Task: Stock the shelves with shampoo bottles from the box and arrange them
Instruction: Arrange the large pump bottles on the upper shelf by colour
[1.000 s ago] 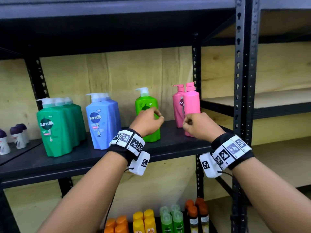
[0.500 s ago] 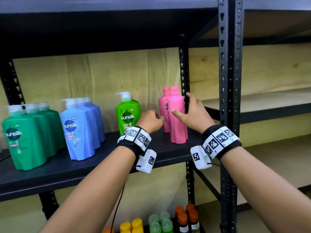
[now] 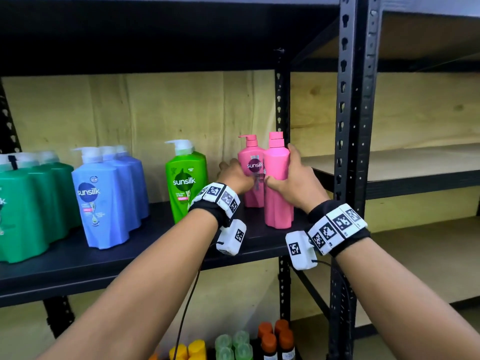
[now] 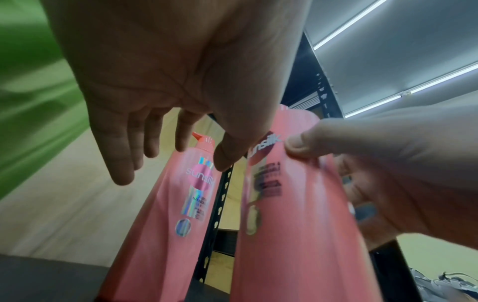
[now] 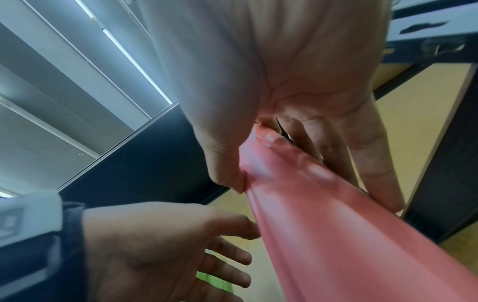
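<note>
Two pink shampoo bottles stand at the right end of the black shelf (image 3: 130,252). My right hand (image 3: 291,172) grips the front pink bottle (image 3: 278,201), thumb on its left side and fingers round its right; the right wrist view shows the same hold on that bottle (image 5: 336,224). The rear pink bottle (image 3: 250,157) shows its label. My left hand (image 3: 233,175) reaches in beside it with straight, spread fingers (image 4: 121,155) and holds nothing. Whether it touches the rear bottle (image 4: 191,196) I cannot tell.
A light green pump bottle (image 3: 187,180) stands just left of my left hand, then blue bottles (image 3: 104,198) and dark green ones (image 3: 28,209). A black upright post (image 3: 348,152) rises close to the right. Small bottles (image 3: 233,344) fill the shelf below.
My left hand left the light green bottle, moved right to the pink bottles and uncurled. My right hand went from resting against the front pink bottle to gripping it.
</note>
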